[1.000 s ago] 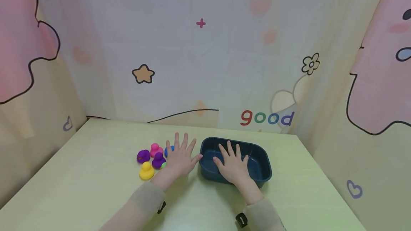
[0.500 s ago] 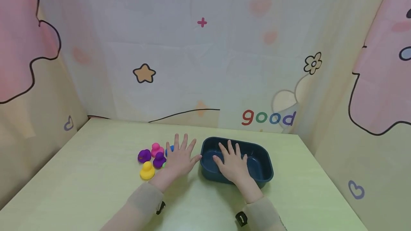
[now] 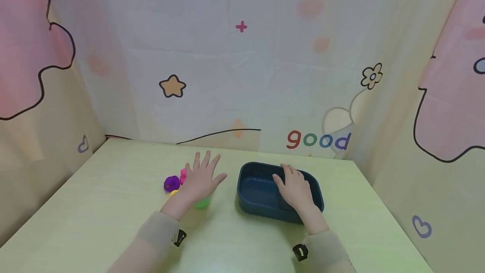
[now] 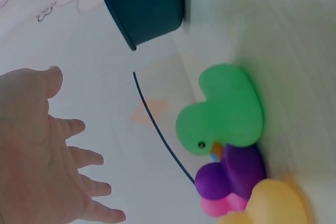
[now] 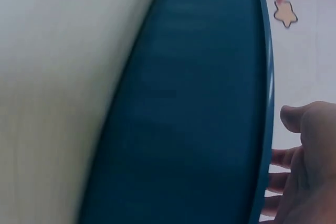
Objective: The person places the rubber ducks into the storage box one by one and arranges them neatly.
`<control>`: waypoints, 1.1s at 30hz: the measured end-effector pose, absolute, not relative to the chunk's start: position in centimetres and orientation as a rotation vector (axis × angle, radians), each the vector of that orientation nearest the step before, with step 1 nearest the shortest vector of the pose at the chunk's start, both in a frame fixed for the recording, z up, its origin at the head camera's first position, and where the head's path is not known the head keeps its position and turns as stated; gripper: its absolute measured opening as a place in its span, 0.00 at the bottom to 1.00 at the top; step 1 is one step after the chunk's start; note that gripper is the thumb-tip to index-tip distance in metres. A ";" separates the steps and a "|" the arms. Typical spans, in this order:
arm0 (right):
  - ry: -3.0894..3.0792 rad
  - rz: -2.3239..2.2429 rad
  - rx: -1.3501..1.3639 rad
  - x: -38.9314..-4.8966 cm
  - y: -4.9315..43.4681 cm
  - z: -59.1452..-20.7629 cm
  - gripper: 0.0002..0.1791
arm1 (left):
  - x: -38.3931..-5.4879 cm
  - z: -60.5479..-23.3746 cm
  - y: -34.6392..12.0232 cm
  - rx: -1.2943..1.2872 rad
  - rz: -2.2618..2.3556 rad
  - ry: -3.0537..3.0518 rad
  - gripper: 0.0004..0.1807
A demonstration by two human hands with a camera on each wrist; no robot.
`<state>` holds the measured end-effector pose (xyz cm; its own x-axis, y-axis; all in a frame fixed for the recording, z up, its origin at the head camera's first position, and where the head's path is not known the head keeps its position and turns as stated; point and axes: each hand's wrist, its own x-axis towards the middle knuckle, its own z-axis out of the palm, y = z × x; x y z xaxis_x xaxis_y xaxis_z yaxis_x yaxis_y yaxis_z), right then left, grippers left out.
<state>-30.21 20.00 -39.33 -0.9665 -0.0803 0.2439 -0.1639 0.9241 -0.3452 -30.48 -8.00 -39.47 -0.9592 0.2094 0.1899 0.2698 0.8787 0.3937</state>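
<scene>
My left hand (image 3: 198, 180) hovers with spread fingers over a cluster of toy rubber ducks, holding nothing. Beneath it lie a green duck (image 4: 231, 108), a purple duck (image 4: 244, 171), a pink duck (image 4: 226, 205) and a yellow duck (image 4: 281, 203). Another purple duck (image 3: 171, 184) shows left of the hand in the head view, where the hand hides part of the cluster. Over the right half of a dark blue plastic basin (image 3: 265, 214) is my right hand (image 3: 297, 188), fingers loosely bent. The right wrist view has this hand just above the basin's rim.
The basin and ducks stand on a pale table (image 3: 113, 205). A printed cloth backdrop (image 3: 212, 54) rises behind the table, with similar cloth at both sides.
My left hand has shifted left over the ducks, uncovering more of the green one. My right hand has moved right across the basin, its fingers now closer together and more bent.
</scene>
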 end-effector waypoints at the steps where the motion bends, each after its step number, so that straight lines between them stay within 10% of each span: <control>1: -2.850 0.546 0.180 -30.3 20.4 -39.2 0.33 | -30.5 -39.4 -8.3 -0.373 -0.662 -2.903 0.38; 33: -2.821 1.631 -0.260 -31.7 31.6 -40.4 0.35 | -32.5 -41.0 -18.2 -0.338 -1.330 -2.730 0.41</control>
<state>-31.72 31.56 -40.39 -0.9793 0.0736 -0.1885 0.2001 0.4913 -0.8477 -32.55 -18.18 -41.05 -0.9719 0.1599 0.1726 0.2345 0.5976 0.7668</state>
